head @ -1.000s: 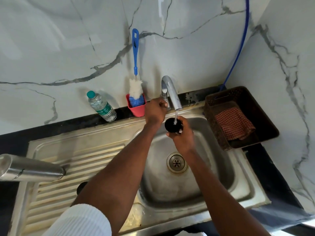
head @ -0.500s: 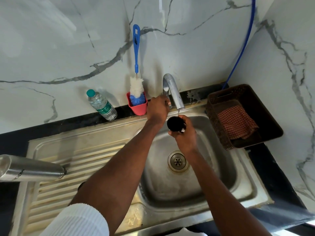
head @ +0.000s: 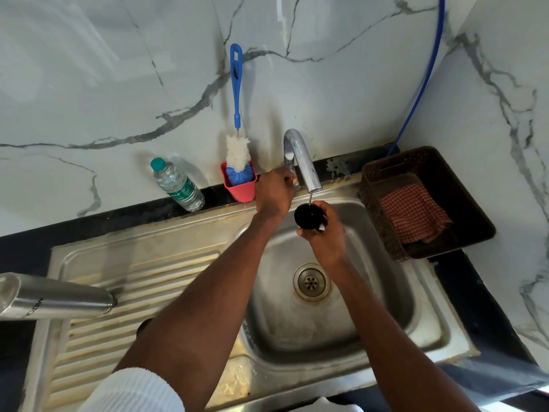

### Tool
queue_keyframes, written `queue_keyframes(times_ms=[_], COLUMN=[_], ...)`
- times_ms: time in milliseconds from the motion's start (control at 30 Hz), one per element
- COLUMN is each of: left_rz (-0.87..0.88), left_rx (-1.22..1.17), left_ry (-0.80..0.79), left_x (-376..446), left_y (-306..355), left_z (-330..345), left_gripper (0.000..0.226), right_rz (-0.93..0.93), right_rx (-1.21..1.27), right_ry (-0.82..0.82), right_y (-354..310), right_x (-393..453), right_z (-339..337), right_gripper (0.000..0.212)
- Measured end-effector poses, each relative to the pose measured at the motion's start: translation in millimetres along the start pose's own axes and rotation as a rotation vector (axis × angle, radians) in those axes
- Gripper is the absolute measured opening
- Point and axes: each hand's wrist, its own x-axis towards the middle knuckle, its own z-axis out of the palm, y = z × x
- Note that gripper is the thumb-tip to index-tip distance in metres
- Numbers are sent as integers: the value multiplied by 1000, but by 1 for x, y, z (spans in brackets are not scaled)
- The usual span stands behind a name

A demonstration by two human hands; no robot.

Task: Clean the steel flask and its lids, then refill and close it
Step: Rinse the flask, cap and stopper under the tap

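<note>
My right hand (head: pixel 325 233) holds a small black lid (head: pixel 309 216) under the spout of the chrome tap (head: pixel 301 157), over the sink basin. A thin trickle of water falls into the lid. My left hand (head: pixel 274 194) grips the tap's handle at the base of the spout. The steel flask (head: pixel 56 297) lies on its side at the left, on the ribbed drainboard (head: pixel 124 281), its mouth pointing right. A dark round object (head: pixel 144 325) shows beside my left forearm on the drainboard, mostly hidden.
A blue-handled bottle brush (head: pixel 237 150) stands in a red cup (head: pixel 241 188) behind the sink. A plastic water bottle (head: pixel 178 185) leans against the wall. A brown basket (head: pixel 427 203) with a checked cloth (head: pixel 414 214) sits at the right. The steel sink (head: pixel 386 292) has a central drain.
The stream from the tap has thinned to a trickle. Both hands stay where they were, the left on the tap handle, the right holding the lid.
</note>
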Motion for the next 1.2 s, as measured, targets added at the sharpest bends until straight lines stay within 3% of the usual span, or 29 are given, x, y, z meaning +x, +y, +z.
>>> queue_keyframes(times_ms=[233, 533, 633, 800, 933, 1033, 1100, 1200], left_rz=[-26, 17, 71, 61, 109, 253, 284, 294], left_rx=[-4, 41, 2, 77, 203, 215, 200, 283], left_ry=[40, -9, 0, 49, -35, -117, -154, -167], left_x=[-4, 0, -12, -74, -110, -126, -134, -145], left_y=[2, -3, -10, -57, -113, -149, -159, -163], left_z=[0, 0, -6, -31, -50, -58, -54, -45], left_gripper=[8, 11, 24, 24, 29, 37, 37, 33], right_rz=[6, 2, -2, 26, 43, 229, 463, 855], right_rx=[-1, 23, 41, 25, -31, 85, 221, 561], right_ry=[8, 13, -43, -81, -191, -184, -145, -186], right_y=[0, 3, 3, 16, 14, 19, 20, 11], right_x=[4, 1, 2, 9, 11, 13, 18, 30], right_z=[-1, 0, 0, -9, -3, -11, -17, -14], right_gripper=[72, 70, 70, 72, 72, 55, 46, 49])
